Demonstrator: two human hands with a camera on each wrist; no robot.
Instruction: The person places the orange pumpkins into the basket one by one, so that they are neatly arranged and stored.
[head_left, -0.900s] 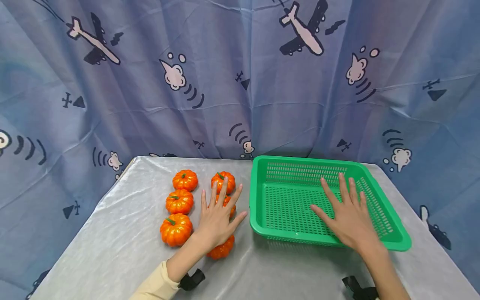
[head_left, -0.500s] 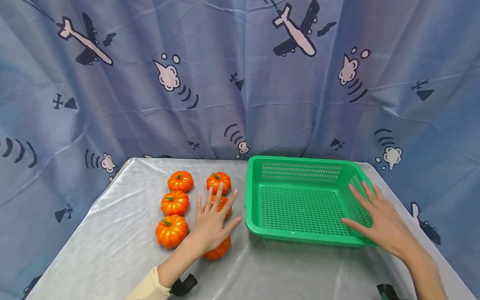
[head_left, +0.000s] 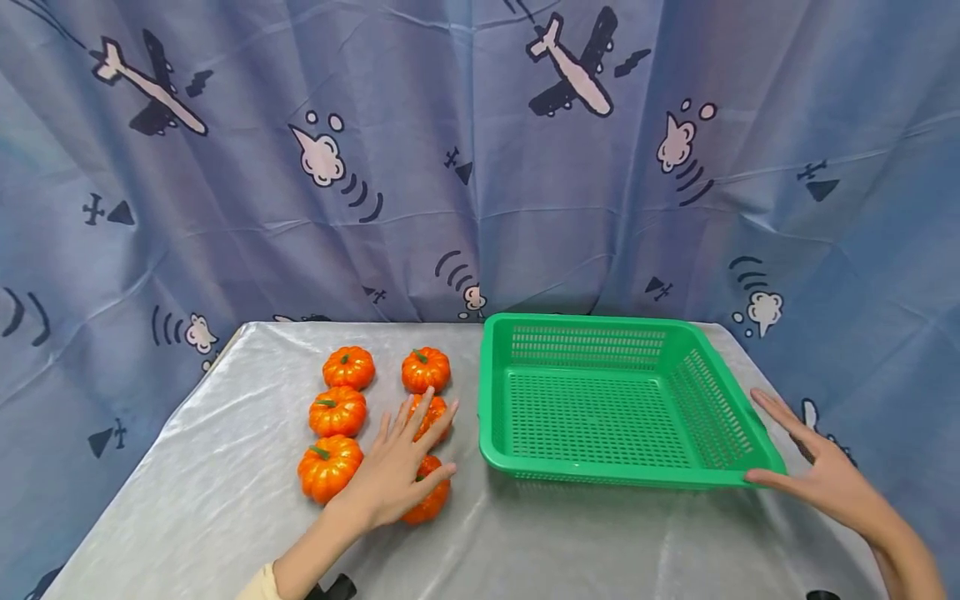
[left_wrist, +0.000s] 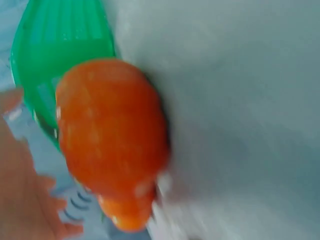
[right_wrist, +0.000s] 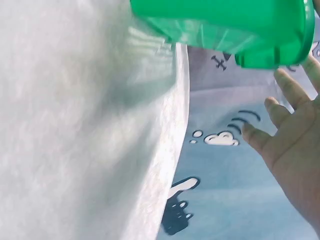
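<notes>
Small orange pumpkins stand in two columns on the left of the table. My left hand [head_left: 393, 475] hovers with spread fingers over the right column, partly covering the middle pumpkin [head_left: 435, 421] and the front pumpkin [head_left: 429, 496]. In the left wrist view, a blurred pumpkin [left_wrist: 112, 130] fills the centre beside that hand [left_wrist: 22, 190], apart from its fingers. A green plastic basket [head_left: 592, 475] with slotted walls sits to the right, with nothing in it. At its right front corner is my right hand [head_left: 832, 479], fingers extended and thumb by the rim; whether it touches is unclear.
The left column holds a back pumpkin [head_left: 348, 368], a middle pumpkin [head_left: 337, 412] and a front pumpkin [head_left: 330, 469]. A pale cloth covers the table [head_left: 225, 467]. Behind it hangs a blue curtain [head_left: 405, 150] printed with planes.
My right hand has moved from above the basket out to its right side. The left hand has drawn slightly back toward me, fingers still spread. The whole head view has shifted a little.
</notes>
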